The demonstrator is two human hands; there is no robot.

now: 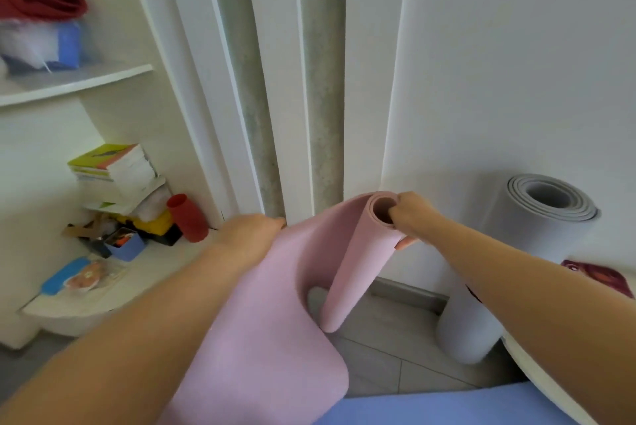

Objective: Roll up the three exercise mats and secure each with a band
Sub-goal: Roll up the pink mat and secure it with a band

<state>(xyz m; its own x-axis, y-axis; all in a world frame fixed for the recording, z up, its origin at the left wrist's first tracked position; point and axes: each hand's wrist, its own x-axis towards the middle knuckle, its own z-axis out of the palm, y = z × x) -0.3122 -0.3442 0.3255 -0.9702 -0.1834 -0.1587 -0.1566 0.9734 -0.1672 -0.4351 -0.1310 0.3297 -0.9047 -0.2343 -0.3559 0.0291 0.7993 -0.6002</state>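
Half-rolled mat [275,321] in the middle, shelves to the left, rolled mat [509,252] to the right.
The half-rolled mat hangs between the left hand [251,232], which holds its loose top edge, and the right hand [413,214], which grips the top of its rolled part, further right; the door frame [285,80] stands far behind. The rolled mat stands upright on the floor [378,366] by the wall [516,63]. The flat mat [430,407] lies nearest, lower right. At left, a stack of books [117,166] and a tub [127,245] sit on the lower shelf [137,280], beneath the upper shelf [75,82].
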